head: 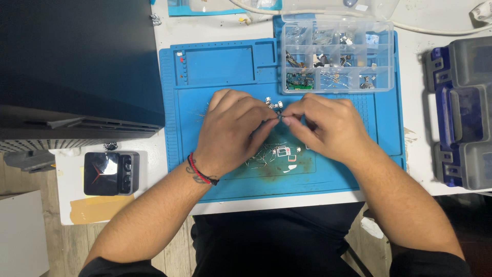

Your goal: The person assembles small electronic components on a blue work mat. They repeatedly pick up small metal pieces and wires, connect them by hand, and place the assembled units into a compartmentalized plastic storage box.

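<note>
- A white worktable [410,110] carries a blue rubber work mat [230,174] with moulded trays along its top edge and a brown stain near its front.
- Over the middle of the mat, the person's left hand [233,131] and right hand [325,125] meet fingertip to fingertip.
- Both hands have thumb and forefinger pressed together, pinching a tiny metal part [280,118] between them; it is too small to tell its kind.
- The left wrist wears a red and black cord bracelet [201,172].
- Thin wire leads and small components [277,152] lie scattered on the mat just beneath the hands.
- A clear plastic compartment box [338,56] with small parts stands on the mat's far right corner.
- A dark blue and grey case [461,110] lies at the right; a large black unit [77,66] fills the left.
</note>
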